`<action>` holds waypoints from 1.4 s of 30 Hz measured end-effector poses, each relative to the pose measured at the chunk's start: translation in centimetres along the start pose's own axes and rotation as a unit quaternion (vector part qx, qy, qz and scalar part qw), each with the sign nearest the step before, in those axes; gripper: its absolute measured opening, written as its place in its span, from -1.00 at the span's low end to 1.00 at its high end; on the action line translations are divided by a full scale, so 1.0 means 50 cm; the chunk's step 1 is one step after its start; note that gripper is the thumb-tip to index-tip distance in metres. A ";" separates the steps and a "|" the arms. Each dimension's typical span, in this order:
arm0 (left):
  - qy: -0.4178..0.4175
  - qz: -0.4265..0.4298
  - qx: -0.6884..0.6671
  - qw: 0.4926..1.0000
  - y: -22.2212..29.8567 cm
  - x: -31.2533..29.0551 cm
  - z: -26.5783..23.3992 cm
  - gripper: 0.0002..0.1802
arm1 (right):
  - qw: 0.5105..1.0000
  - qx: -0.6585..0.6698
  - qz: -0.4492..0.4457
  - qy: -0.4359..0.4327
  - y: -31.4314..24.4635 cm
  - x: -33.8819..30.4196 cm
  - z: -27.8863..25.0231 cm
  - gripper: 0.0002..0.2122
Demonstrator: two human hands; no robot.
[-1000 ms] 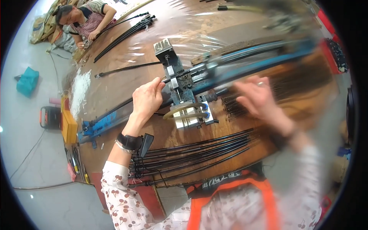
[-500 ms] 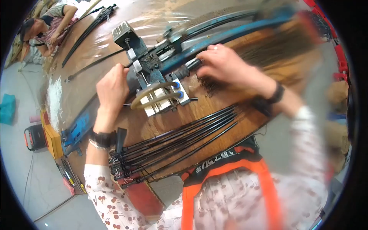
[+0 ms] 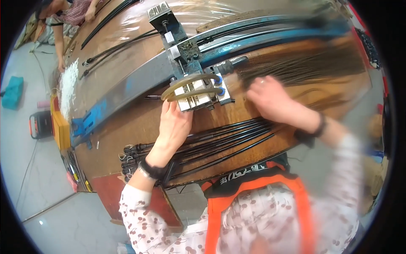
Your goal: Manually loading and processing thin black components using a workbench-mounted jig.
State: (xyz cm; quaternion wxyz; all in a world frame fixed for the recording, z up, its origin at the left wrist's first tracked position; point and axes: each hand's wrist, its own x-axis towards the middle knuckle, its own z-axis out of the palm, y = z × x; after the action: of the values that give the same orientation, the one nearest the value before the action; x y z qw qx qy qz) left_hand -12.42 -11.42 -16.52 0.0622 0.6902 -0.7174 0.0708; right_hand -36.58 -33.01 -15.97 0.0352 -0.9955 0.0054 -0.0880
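Observation:
My left hand reaches up from below to a clamping fixture with a small silver air cylinder block. Its fingers are drawn together and their tips pass behind the block and its curved tan hoses, so what they hold is hidden. To the right, my right hand has its fingers curled, slightly blurred, beside a spread of thin dark wires. Nothing in it can be made out. Between the hand and the fixture, a black cylindrical part juts from the fixture. Several black cables lie nearer me.
The fixture stands on a long blue and grey metal beam across the wooden table. More black cables lie beyond it. A person at the far left reaches toward a white pile. A yellow box adjoins the table's left edge.
My left hand has moved from the fixture's left side to below the cylinder block. My right hand has left the black cylindrical part, moving toward me. The other person's arm now reaches the white pile.

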 end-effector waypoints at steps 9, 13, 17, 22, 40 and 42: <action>-0.166 -0.055 -0.127 0.976 0.045 0.008 -0.044 -0.73 | 0.943 0.323 0.083 0.015 -0.021 -0.044 -0.002 -0.82; -0.036 0.017 -0.164 0.986 0.093 0.011 -0.086 -0.69 | 0.948 0.293 0.032 0.119 -0.032 -0.064 -0.003 -0.84; -0.045 0.015 -0.136 0.990 0.122 0.029 -0.135 -0.67 | 0.880 0.384 0.082 0.268 -0.059 -0.077 -0.001 -0.84; -0.065 0.054 -0.136 0.987 0.159 0.056 -0.175 -0.65 | 0.890 0.358 0.054 0.276 -0.062 -0.106 -0.007 -0.78; 0.020 0.164 0.065 0.984 0.146 0.376 -0.279 -0.49 | 0.925 0.025 0.169 0.339 0.295 -0.239 -0.097 -0.55; 0.046 0.145 0.074 0.986 0.138 0.390 -0.275 -0.45 | 0.878 -0.045 0.261 0.399 0.315 -0.237 -0.101 -0.48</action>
State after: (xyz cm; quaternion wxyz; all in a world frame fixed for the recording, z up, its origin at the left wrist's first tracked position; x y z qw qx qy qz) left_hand -20.18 -27.71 0.51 0.0323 0.5773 -0.7993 0.1637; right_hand -49.19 -48.89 -14.22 0.0069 -0.8388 0.2829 -0.4652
